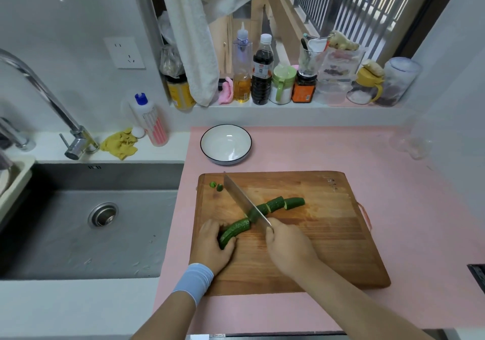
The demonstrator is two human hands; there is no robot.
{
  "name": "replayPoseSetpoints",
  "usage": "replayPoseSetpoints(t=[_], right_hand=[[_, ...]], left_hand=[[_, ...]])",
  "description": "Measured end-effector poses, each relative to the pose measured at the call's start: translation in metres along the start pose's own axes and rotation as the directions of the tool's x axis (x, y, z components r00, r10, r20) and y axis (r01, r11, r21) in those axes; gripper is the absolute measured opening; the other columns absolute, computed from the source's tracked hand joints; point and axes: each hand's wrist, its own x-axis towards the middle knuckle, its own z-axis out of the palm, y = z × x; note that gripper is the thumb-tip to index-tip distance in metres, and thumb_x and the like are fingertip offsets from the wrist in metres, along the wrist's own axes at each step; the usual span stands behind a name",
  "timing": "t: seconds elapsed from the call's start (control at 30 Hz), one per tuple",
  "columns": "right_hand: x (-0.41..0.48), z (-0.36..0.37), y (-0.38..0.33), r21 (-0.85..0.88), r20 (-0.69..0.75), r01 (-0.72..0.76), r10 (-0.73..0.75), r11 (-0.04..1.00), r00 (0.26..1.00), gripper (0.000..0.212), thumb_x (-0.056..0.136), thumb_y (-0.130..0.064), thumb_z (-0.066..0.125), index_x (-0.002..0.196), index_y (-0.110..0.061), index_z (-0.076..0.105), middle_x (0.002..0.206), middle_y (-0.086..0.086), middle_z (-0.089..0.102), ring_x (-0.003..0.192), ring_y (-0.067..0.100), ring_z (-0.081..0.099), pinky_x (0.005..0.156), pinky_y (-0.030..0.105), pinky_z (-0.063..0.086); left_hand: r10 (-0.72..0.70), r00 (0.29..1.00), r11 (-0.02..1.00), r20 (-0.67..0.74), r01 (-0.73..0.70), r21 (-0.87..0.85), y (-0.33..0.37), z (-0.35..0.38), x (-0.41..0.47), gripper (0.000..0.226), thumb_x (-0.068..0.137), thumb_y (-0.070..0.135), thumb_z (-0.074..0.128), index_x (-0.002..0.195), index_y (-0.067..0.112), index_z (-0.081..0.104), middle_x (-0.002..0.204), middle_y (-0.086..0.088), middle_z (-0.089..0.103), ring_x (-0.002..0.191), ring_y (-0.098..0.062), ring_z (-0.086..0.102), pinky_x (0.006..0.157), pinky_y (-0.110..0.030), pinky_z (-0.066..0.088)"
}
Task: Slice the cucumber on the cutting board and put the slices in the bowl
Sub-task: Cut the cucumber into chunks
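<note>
A green cucumber lies slantwise on the wooden cutting board. My left hand grips its near end. My right hand holds the handle of a knife, whose blade cuts down through the cucumber's middle. To the right of the blade lie two cut chunks in a row. Two small end pieces sit at the board's far left corner. A white bowl with a dark rim stands behind the board with nothing in it.
The board rests on a pink mat. A steel sink with a tap lies to the left. Bottles and jars line the windowsill behind. A dish soap bottle and yellow cloth sit behind the sink.
</note>
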Motion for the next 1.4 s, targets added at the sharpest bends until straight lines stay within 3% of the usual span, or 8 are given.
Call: replayPoseSetpoints(t=[0.23, 0.4, 0.57, 0.83, 0.9, 1.07, 1.23, 1.4], right_hand=[[-0.014, 0.014, -0.024, -0.048, 0.016, 0.045, -0.044, 0.998, 0.999, 0.023, 0.104, -0.033, 0.033, 0.109, -0.028, 0.054, 0.086, 0.001, 0.065, 0.081, 0.027, 0.063, 0.070, 0.041, 0.054], [-0.022, 0.023, -0.029, -0.075, 0.003, 0.002, -0.002, 0.997, 1.000, 0.022, 0.103, -0.032, 0.033, 0.109, -0.026, 0.053, 0.093, 0.005, 0.067, 0.091, 0.032, 0.063, 0.066, 0.036, 0.041], [-0.028, 0.024, -0.031, -0.074, 0.005, -0.006, 0.006, 0.997, 1.000, 0.018, 0.104, -0.029, 0.034, 0.104, -0.024, 0.051, 0.086, 0.003, 0.065, 0.081, 0.028, 0.062, 0.065, 0.036, 0.046], [-0.023, 0.027, -0.034, -0.091, 0.037, -0.004, 0.007, 0.996, 0.999, 0.012, 0.104, -0.026, 0.034, 0.094, -0.025, 0.040, 0.084, 0.004, 0.062, 0.075, 0.028, 0.055, 0.062, 0.034, 0.036], [-0.018, 0.029, -0.033, -0.090, 0.051, -0.007, 0.012, 0.996, 0.999, 0.012, 0.104, -0.025, 0.034, 0.095, -0.024, 0.043, 0.082, 0.002, 0.060, 0.072, 0.026, 0.052, 0.061, 0.033, 0.036], [-0.012, 0.039, -0.028, -0.085, 0.081, -0.033, 0.040, 0.996, 0.996, 0.018, 0.104, -0.024, 0.035, 0.105, -0.018, 0.052, 0.091, 0.007, 0.068, 0.084, 0.030, 0.064, 0.063, 0.033, 0.040], [-0.009, 0.043, -0.028, -0.037, 0.060, -0.044, 0.046, 0.998, 0.997, 0.024, 0.105, -0.026, 0.036, 0.116, -0.018, 0.055, 0.092, 0.005, 0.067, 0.076, 0.024, 0.058, 0.061, 0.030, 0.036], [-0.007, 0.039, -0.029, -0.005, 0.083, -0.054, 0.054, 0.999, 0.995, 0.021, 0.104, -0.030, 0.036, 0.103, -0.022, 0.056, 0.086, 0.001, 0.065, 0.079, 0.025, 0.062, 0.063, 0.032, 0.043]], left_hand=[[-0.020, 0.998, 1.000, -0.051, 0.019, -0.021, -0.006, -0.001, -0.013, 0.017, 0.077, 0.017, 0.067, 0.086, 0.022, 0.054, 0.086, 0.011, 0.052, 0.082, -0.009, 0.050, 0.074, -0.026, 0.043], [-0.039, 0.998, 0.998, -0.055, 0.036, -0.056, -0.010, 0.002, -0.011, 0.017, 0.078, 0.013, 0.070, 0.085, 0.022, 0.057, 0.085, 0.011, 0.054, 0.082, -0.008, 0.051, 0.074, -0.025, 0.043], [-0.039, 0.997, 0.996, -0.063, 0.034, -0.077, -0.011, 0.003, -0.011, 0.018, 0.079, 0.011, 0.071, 0.087, 0.021, 0.058, 0.086, 0.011, 0.055, 0.082, -0.009, 0.052, 0.075, -0.024, 0.044], [-0.034, 0.997, 0.995, -0.073, 0.027, -0.097, -0.012, 0.002, -0.011, 0.021, 0.078, 0.008, 0.071, 0.086, 0.022, 0.058, 0.085, 0.009, 0.056, 0.080, -0.011, 0.053, 0.074, -0.026, 0.045], [-0.037, 0.997, 0.995, -0.068, 0.030, -0.100, -0.012, 0.002, -0.011, 0.020, 0.078, 0.009, 0.071, 0.086, 0.022, 0.058, 0.085, 0.009, 0.056, 0.080, -0.011, 0.053, 0.074, -0.026, 0.045], [-0.047, 0.997, 0.994, -0.057, 0.041, -0.104, -0.012, 0.001, -0.010, 0.018, 0.078, 0.011, 0.071, 0.087, 0.021, 0.059, 0.086, 0.011, 0.057, 0.082, -0.010, 0.053, 0.075, -0.021, 0.043], [-0.055, 0.997, 0.993, -0.047, 0.050, -0.103, -0.010, 0.001, -0.009, 0.018, 0.079, 0.011, 0.070, 0.088, 0.020, 0.058, 0.087, 0.010, 0.056, 0.083, -0.011, 0.052, 0.076, -0.021, 0.042], [-0.038, 0.999, 0.998, 0.017, 0.039, -0.057, -0.006, -0.005, -0.005, 0.019, 0.081, 0.015, 0.069, 0.093, 0.022, 0.055, 0.091, 0.007, 0.056, 0.087, -0.010, 0.050, 0.079, -0.022, 0.040]])
